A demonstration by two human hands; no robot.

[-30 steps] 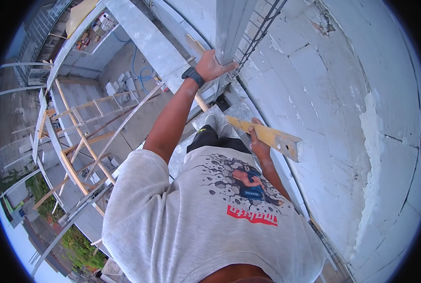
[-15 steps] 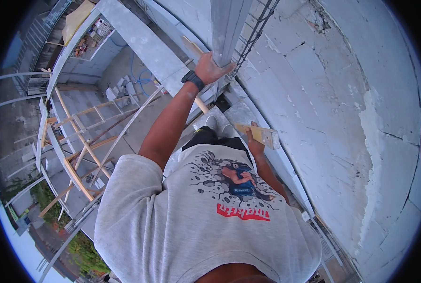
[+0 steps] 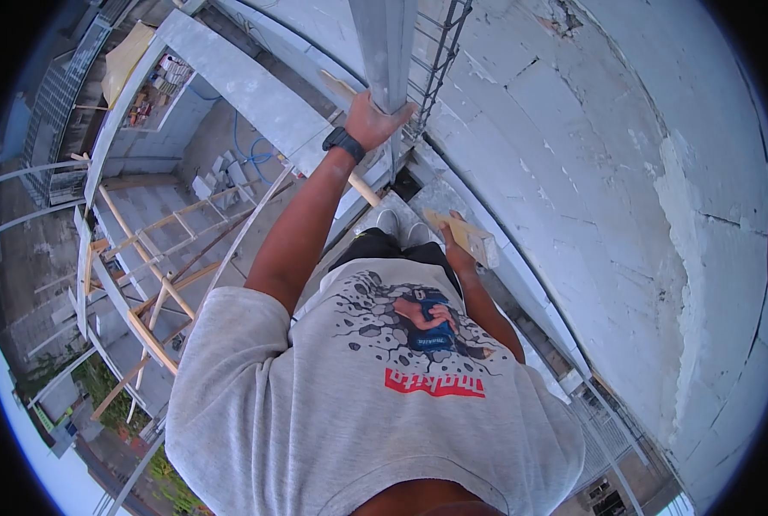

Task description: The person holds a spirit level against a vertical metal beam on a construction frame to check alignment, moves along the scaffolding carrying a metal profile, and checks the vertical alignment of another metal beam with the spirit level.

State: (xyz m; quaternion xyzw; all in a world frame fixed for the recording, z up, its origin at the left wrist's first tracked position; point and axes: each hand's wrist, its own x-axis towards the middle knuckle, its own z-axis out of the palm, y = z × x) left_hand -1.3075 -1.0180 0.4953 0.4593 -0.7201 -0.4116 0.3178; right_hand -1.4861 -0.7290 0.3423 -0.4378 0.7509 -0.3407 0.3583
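My left hand (image 3: 377,122), with a dark watch on its wrist, is closed round the lower part of a grey metal post (image 3: 382,52) that runs up out of view. Low on my right side, my right hand (image 3: 458,245) grips a pale, flat wooden piece (image 3: 470,230) with a lighter, whitish outer end. What kind of tool or board it is I cannot make out. My shoes (image 3: 401,225) stand on a narrow grey ledge just beyond my shirt. A steel rebar lattice (image 3: 440,64) rises close to the post, on its right.
To my right stretches a rough light block wall (image 3: 581,189). On the left lies a drop to a lower floor with timber framing (image 3: 156,284), a blue hose (image 3: 255,155) and loose blocks (image 3: 216,176). A long grey beam (image 3: 246,82) spans the upper left.
The view has shifted slightly, so the post and my left hand appear further left. My right hand and the wooden piece also sit a little further left and higher. Both grips stay the same.
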